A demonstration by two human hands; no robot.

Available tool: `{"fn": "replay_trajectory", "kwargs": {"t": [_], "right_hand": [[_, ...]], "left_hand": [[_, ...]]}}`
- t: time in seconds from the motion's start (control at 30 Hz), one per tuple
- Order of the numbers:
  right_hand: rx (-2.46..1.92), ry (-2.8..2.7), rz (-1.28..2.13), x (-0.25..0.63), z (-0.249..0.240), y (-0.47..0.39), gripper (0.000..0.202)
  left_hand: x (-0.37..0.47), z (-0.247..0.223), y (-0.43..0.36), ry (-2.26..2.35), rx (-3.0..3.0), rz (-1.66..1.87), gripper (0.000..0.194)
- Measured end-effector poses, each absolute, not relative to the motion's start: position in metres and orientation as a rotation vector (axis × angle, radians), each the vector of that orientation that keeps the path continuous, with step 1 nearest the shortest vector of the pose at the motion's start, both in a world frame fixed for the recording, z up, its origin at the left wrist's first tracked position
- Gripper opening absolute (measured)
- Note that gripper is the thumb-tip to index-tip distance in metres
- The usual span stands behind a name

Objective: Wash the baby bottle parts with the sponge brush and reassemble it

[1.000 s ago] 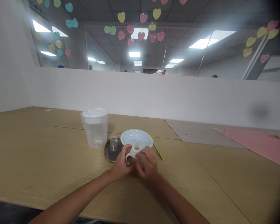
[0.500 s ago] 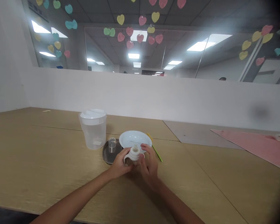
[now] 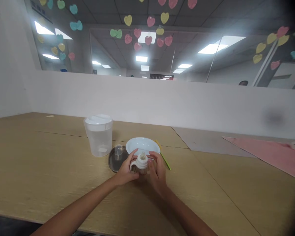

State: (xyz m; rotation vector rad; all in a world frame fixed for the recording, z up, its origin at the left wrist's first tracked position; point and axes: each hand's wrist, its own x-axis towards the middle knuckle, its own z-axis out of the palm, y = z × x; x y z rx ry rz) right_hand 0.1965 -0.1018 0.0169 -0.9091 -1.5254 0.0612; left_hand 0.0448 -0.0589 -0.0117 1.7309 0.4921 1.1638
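A baby bottle [image 3: 142,161] with a white collar, a side handle and a clear teat stands upright between my hands. My left hand [image 3: 126,171] is closed around its left side, by the handle. From the right, my right hand [image 3: 158,169] grips the collar with curled fingers. Just beyond is a white bowl [image 3: 143,143]. To the left, a clear dome-shaped cap [image 3: 118,152] rests on a dark tray [image 3: 113,164].
A translucent lidded pitcher [image 3: 100,139] stands behind the tray. A green and yellow stick-like tool [image 3: 165,160] lies right of the bowl. Farther right is a pink cloth [image 3: 272,154] on a grey mat [image 3: 208,141]. A white wall with a window runs along the back.
My left fingers have lifted and reached farther over the back of the bottle. My right fingers have shifted slightly at the collar. The other table items stay put.
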Motion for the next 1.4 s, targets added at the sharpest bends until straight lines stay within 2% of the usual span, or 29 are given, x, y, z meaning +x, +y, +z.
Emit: {"fn": "replay_trajectory", "kwargs": {"t": [0.17,0.37,0.57,0.73,0.97,1.13,1.23,1.3,1.4], "right_hand": [[-0.767,-1.628,-0.093,0.193,0.014,-0.109,0.016],[-0.784,-1.576,-0.096,0.196,0.016,-0.106,0.013],[-0.586,-1.765,-0.232,0.198,0.008,-0.109,0.025],[-0.616,-1.749,-0.171,0.197,0.008,-0.108,0.025],[-0.896,-1.655,0.246,0.200,0.011,-0.097,0.036],[-0.967,-1.564,0.180,0.198,0.005,-0.096,0.032],[-1.007,-1.602,0.115,0.200,0.014,-0.095,0.037],[-1.015,-1.682,0.088,0.201,0.021,-0.093,0.041],[-0.996,-1.756,0.078,0.202,0.027,-0.091,0.036]], "left_hand": [[0.045,-0.010,-0.059,0.508,1.762,1.180,0.086],[0.047,-0.006,-0.063,0.558,1.774,1.202,0.072],[0.045,-0.007,-0.064,0.562,1.878,1.242,0.054],[0.043,-0.005,-0.062,0.611,2.001,1.277,0.056],[0.044,-0.006,-0.060,0.571,1.959,1.244,0.064],[0.045,-0.011,-0.060,0.598,1.831,1.199,0.075],[0.045,-0.011,-0.062,0.584,1.789,1.174,0.083],[0.045,-0.009,-0.064,0.577,1.792,1.157,0.083],[0.046,-0.007,-0.066,0.574,1.804,1.153,0.080]]}}
